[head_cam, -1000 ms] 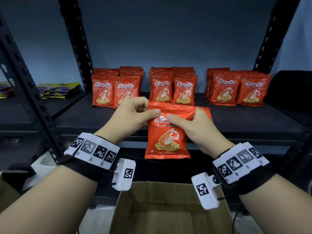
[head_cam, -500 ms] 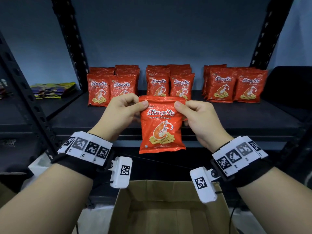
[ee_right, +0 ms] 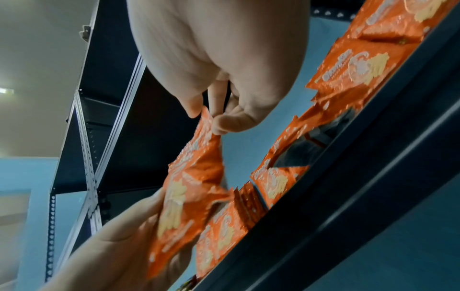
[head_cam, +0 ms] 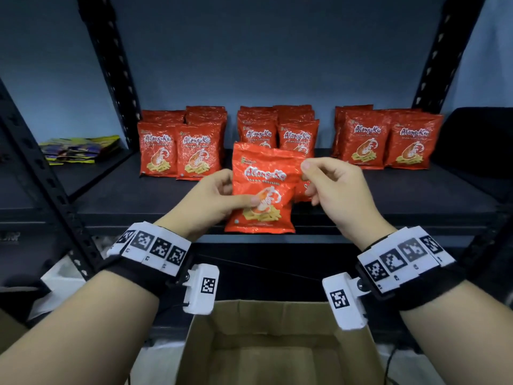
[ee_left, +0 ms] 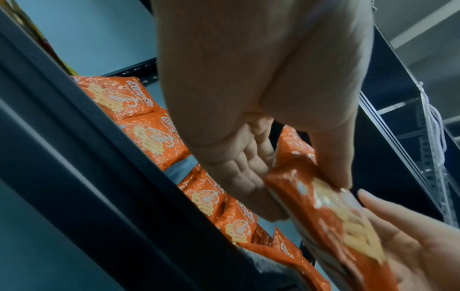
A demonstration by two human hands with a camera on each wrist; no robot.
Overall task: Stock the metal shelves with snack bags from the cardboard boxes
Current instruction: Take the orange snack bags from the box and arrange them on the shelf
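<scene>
A red prawn-cracker snack bag [head_cam: 263, 190] stands upright over the front edge of the black metal shelf [head_cam: 402, 195]. My left hand [head_cam: 238, 197] grips its left side, thumb across the printed front. My right hand [head_cam: 306, 169] pinches its top right corner between thumb and forefinger, as the right wrist view shows on the bag [ee_right: 199, 157]. A red sliver [head_cam: 301, 190] behind it may be a second bag; I cannot tell. Rows of matching bags [head_cam: 388, 140] stand at the back of the shelf. An open cardboard box [head_cam: 277, 323] sits below my wrists.
Three groups of red bags line the shelf, with bare shelf in front of them. Yellow and purple packets [head_cam: 80, 148] lie on the neighbouring shelf at left. Black perforated uprights [head_cam: 111, 65] [head_cam: 44, 173] frame the bay. A dark bulky object [head_cam: 477, 134] sits at the right.
The bag has risen and moved forward to the shelf's front edge. My left hand slid from the top left corner down to the bag's side; my right hand keeps its pinch on the top.
</scene>
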